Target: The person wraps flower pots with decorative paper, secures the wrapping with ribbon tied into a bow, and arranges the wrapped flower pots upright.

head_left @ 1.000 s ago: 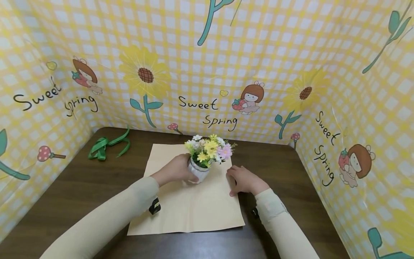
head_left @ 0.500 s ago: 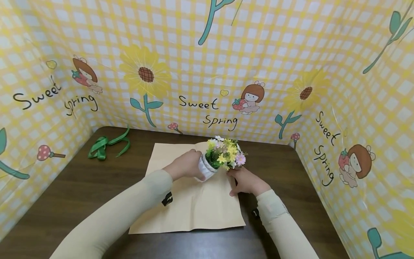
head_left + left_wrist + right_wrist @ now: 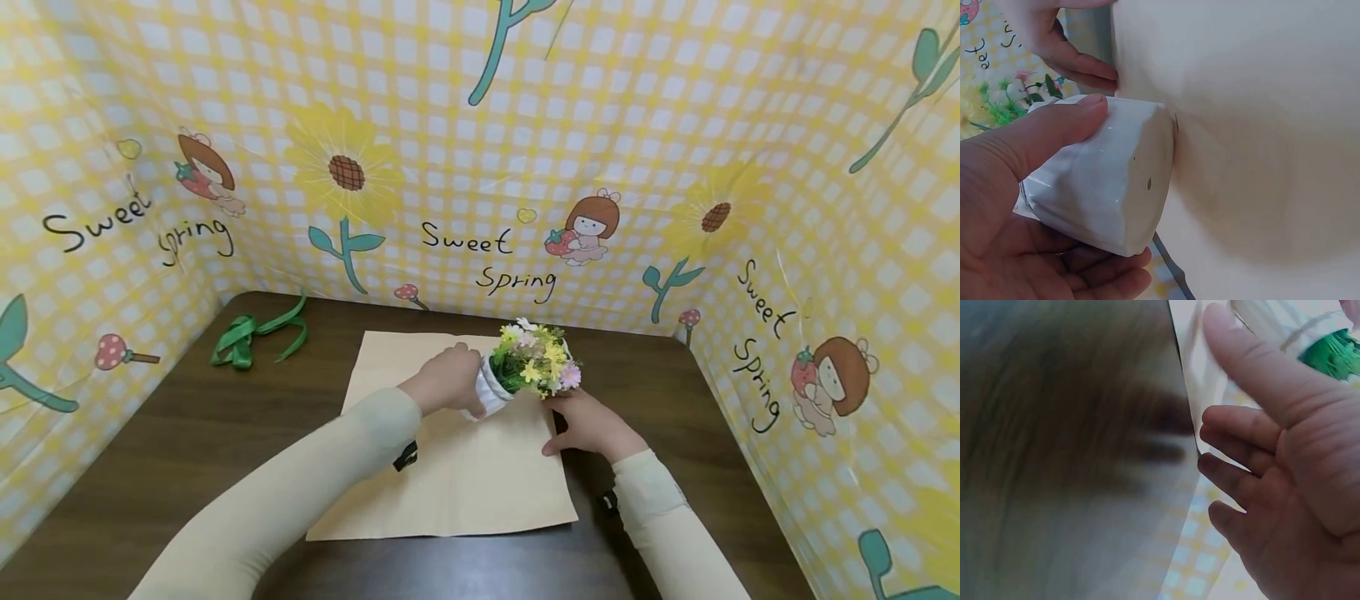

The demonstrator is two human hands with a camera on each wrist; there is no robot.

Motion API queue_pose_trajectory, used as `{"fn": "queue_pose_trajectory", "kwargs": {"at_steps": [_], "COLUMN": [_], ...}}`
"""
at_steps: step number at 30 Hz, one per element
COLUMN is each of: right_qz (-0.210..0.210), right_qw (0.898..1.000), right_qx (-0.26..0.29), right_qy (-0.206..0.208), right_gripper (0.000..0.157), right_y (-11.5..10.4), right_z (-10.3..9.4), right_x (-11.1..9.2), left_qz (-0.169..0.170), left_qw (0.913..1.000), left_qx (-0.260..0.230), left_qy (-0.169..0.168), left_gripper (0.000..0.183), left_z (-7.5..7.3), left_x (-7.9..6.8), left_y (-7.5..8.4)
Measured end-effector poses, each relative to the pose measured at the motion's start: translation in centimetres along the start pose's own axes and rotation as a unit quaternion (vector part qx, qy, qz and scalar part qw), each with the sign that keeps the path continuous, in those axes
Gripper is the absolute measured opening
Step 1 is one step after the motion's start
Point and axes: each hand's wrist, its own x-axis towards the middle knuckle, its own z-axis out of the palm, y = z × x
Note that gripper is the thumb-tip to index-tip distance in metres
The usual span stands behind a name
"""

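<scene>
My left hand (image 3: 447, 379) grips a white flower pot (image 3: 1104, 169) around its side, thumb on one side and fingers on the other. Yellow, white and pink flowers (image 3: 542, 357) with green leaves fill the pot, which leans to the right over a sheet of tan paper (image 3: 450, 492). Its base, with a small hole, faces the left wrist camera. My right hand (image 3: 592, 425) is at the right edge of the paper, thumb spread from the fingers and fingertips (image 3: 1209, 464) right at that edge. In the head view the flowers overlap the top of this hand.
A loose green ribbon (image 3: 240, 340) lies at the back left of the dark wooden table (image 3: 225, 433). Yellow checked cloth (image 3: 465, 150) with printed flowers and figures stands as walls at the back and both sides. Dark wrist cameras sit under both cuffs.
My left hand has carried the potted flowers to the right and tipped them over toward the right hand. The right hand has stayed at the paper's edge.
</scene>
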Motion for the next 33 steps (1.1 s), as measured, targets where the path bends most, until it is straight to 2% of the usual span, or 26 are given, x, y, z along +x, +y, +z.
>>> {"fn": "queue_pose_trajectory", "kwargs": {"at_steps": [3,6,10,13,16,19,21,23,27,30,33], "right_qz": [-0.009,-0.016,-0.035,-0.078,-0.142,-0.173,-0.153,-0.112,-0.045,-0.023,-0.011], "right_qw": [1.0,0.998,0.991,0.985,0.981,0.981,0.984,0.988,0.994,0.994,0.995], "right_qx": [0.027,0.049,0.08,0.097,0.11,0.088,0.049,0.006,-0.062,-0.085,-0.085], "right_qy": [0.001,-0.03,-0.1,-0.119,-0.071,0.027,0.08,0.102,0.083,0.066,0.054], "right_gripper": [0.081,0.07,0.055,0.048,0.046,0.049,0.055,0.061,0.067,0.064,0.061], "right_y": [-0.1,-1.0,-3.6,-5.9,-7.9,-9.1,-9.6,-9.7,-9.3,-8.8,-8.6], "right_z": [-0.5,-1.6,-3.7,-5.4,-6.9,-7.6,-7.6,-7.3,-6.1,-5.3,-4.8], "right_x": [-0.9,-2.0,-3.3,-3.9,-3.7,-2.6,-1.4,-0.1,2.1,3.2,3.6], "left_qz": [0.007,0.015,0.026,0.038,0.056,0.072,0.077,0.08,0.09,0.101,0.107], "left_qw": [0.9999,0.9995,0.9985,0.9975,0.9962,0.9947,0.994,0.993,0.99,0.9876,0.9863], "left_qx": [0.01,0.025,0.041,0.046,0.043,0.037,0.037,0.044,0.069,0.083,0.09], "left_qy": [0.005,0.013,0.024,0.037,0.051,0.063,0.069,0.075,0.084,0.087,0.088], "left_gripper": [0.073,0.074,0.079,0.081,0.081,0.08,0.081,0.08,0.081,0.081,0.081], "left_z": [-0.1,-0.2,0.0,0.3,0.8,1.2,1.4,1.6,1.7,2.0,2.3], "left_x": [0.0,0.0,0.0,0.1,0.4,0.8,1.0,1.1,1.2,1.3,1.3], "left_y": [0.3,0.8,0.9,0.9,0.8,0.9,1.1,1.2,1.4,1.6,1.7]}}
